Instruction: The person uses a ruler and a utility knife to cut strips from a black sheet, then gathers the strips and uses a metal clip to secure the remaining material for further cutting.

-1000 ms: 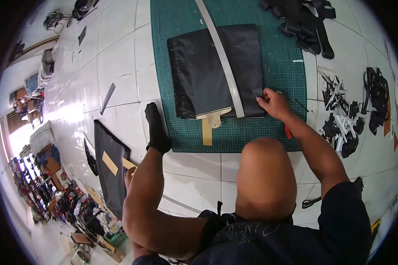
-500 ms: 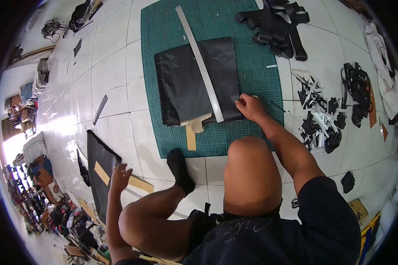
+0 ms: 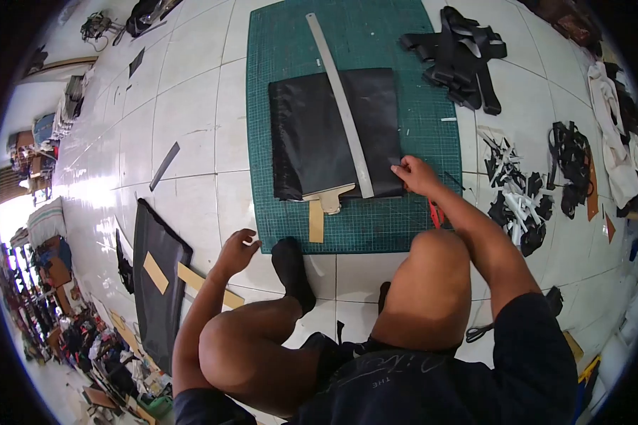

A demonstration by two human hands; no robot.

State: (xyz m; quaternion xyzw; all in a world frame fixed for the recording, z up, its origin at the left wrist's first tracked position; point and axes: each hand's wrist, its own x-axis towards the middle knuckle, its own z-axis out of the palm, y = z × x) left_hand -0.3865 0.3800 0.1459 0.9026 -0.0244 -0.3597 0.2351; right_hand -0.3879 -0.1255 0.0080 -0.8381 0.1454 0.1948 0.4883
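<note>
Black sheet material [image 3: 312, 134] lies on the green cutting mat [image 3: 361, 230], with a long metal ruler [image 3: 342, 110] slanting across it. My right hand [image 3: 415, 176] is at the sheet's lower right corner, thumb and fingers pinched together at its edge; a small dark piece shows at the fingertips. Off the mat's lower left corner, my left hand [image 3: 241, 249] hangs over the floor with fingers apart and nothing in it. Tan card pieces [image 3: 316, 223] stick out below the sheet. Beside my right forearm lies a red-handled tool [image 3: 436, 214], partly hidden.
Black straps [image 3: 461, 60] lie across the mat's upper right corner. White and black scraps [image 3: 517, 198] are heaped on the right. Another black sheet [image 3: 156, 283] with tan strips lies at the left. Scissors [image 3: 479, 332] rest near my right knee.
My left hand has moved right, away from the black sheet at the left, toward the mat. My right hand stays at the sheet corner. The red-handled tool now shows, and my right knee has shifted.
</note>
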